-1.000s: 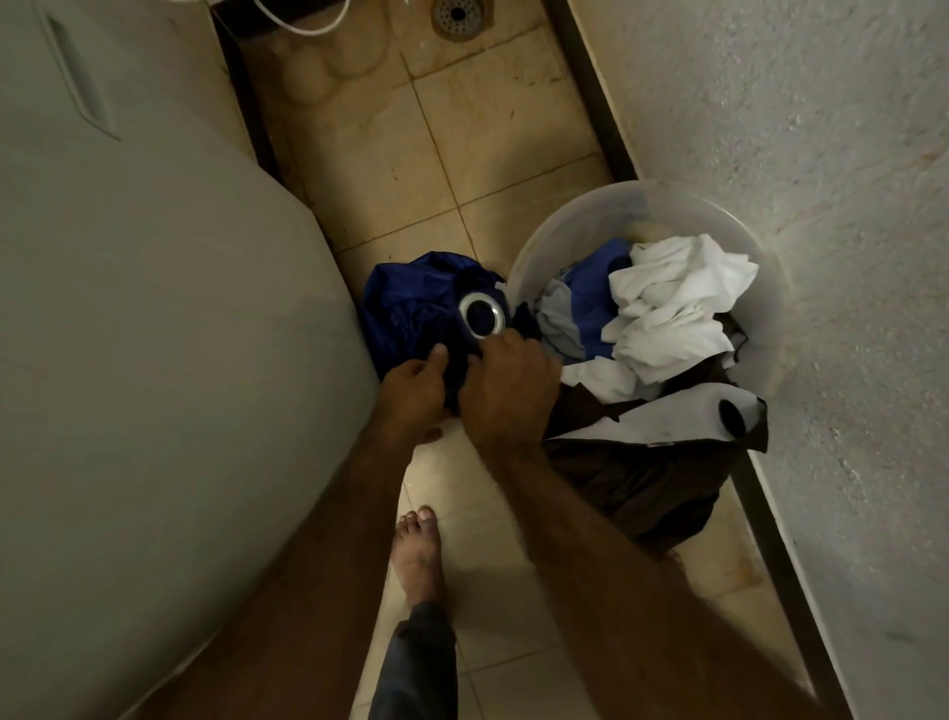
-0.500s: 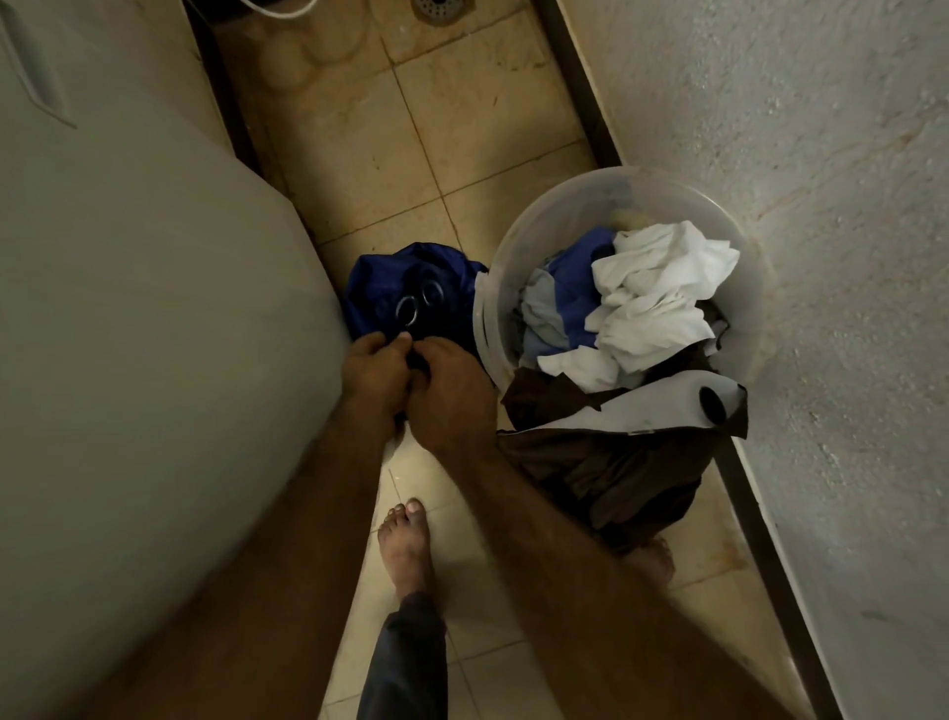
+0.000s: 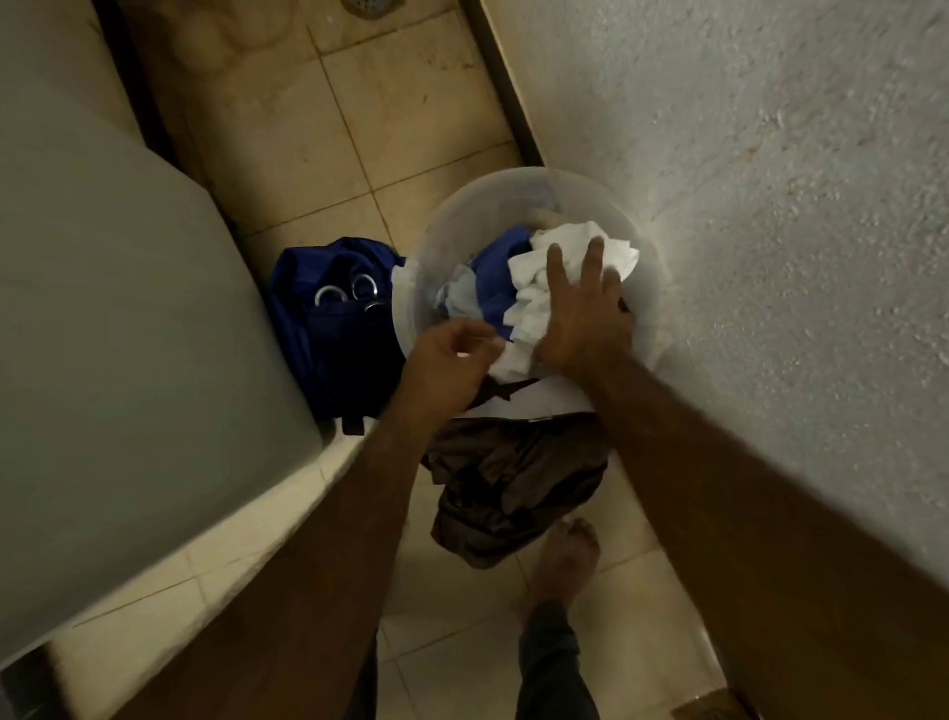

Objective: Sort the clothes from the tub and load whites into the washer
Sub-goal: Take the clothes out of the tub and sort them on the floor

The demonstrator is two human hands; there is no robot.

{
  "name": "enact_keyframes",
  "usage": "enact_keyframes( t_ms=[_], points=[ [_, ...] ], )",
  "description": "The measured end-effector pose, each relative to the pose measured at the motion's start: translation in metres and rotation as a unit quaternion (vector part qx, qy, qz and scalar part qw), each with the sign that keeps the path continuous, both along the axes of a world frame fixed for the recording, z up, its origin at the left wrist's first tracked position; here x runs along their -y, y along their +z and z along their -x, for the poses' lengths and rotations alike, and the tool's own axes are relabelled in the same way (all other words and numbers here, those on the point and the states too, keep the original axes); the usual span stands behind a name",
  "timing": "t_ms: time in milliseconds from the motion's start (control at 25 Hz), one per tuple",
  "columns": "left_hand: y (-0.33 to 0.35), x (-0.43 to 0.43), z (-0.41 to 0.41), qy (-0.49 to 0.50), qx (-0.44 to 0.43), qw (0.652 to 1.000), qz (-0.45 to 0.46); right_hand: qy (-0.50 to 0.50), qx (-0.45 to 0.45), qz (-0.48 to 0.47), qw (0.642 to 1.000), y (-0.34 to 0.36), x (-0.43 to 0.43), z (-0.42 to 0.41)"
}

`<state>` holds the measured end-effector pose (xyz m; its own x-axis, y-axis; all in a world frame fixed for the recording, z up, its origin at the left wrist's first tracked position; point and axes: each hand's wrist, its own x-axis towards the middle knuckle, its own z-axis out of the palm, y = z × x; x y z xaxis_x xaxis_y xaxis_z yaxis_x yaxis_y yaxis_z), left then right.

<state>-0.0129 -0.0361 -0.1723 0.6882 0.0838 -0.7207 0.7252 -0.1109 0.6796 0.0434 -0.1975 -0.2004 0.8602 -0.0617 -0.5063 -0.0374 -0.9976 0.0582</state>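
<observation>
Our right hand [image 3: 580, 318] lies spread, fingers apart, on the white cloth [image 3: 560, 272] in the tub [image 3: 518, 187]; our left hand [image 3: 447, 360] pinches its near edge.

This is a narrow laundry or wash corner of a home. A large pale grey appliance body, apparently the washer [image 3: 118, 329], fills the left side, and a rough white plastered wall [image 3: 770, 205] closes the right. Between them runs a floor of worn beige ceramic tiles [image 3: 390, 103] with a round metal floor drain [image 3: 371, 6] at the far end. A translucent round plastic tub [image 3: 452, 216] heaped with mixed clothes stands on the tiles, and a bare foot [image 3: 562, 557] shows the person is indoors at home.
</observation>
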Motion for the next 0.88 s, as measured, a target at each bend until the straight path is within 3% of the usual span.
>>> enact_keyframes(
  t_ms=[80,280,440,520,640,720,760,800,880],
  points=[
    [-0.004,0.004,0.009,-0.056,-0.005,0.998,-0.004,0.022,-0.082,-0.042,0.996,-0.009,0.018,0.0],
    [-0.009,-0.003,0.019,-0.042,0.008,0.996,-0.077,-0.017,0.109,-0.078,0.991,-0.001,0.022,0.012],
    [0.009,0.012,0.013,-0.014,-0.009,0.999,-0.036,-0.157,0.193,-0.174,0.953,0.047,0.012,-0.003],
    [0.024,0.023,0.006,0.018,-0.018,1.0,0.003,-0.288,0.195,-0.3,0.888,0.078,0.007,-0.01],
    [0.039,0.03,-0.011,0.143,-0.077,0.98,0.111,-0.485,0.101,-0.482,0.723,0.11,0.002,-0.022],
    [0.044,0.031,-0.015,0.178,-0.108,0.939,0.275,-0.512,0.042,-0.578,0.634,0.116,0.004,-0.02],
    [0.046,0.034,-0.015,0.187,-0.095,0.918,0.336,-0.512,0.018,-0.604,0.611,0.116,0.004,-0.017],
    [0.048,0.038,-0.014,0.194,-0.083,0.908,0.362,-0.505,0.011,-0.598,0.622,0.114,0.003,-0.011],
    [0.049,0.043,-0.017,0.18,-0.068,0.928,0.318,-0.461,0.036,-0.511,0.724,0.109,0.002,0.004]
  ],
)
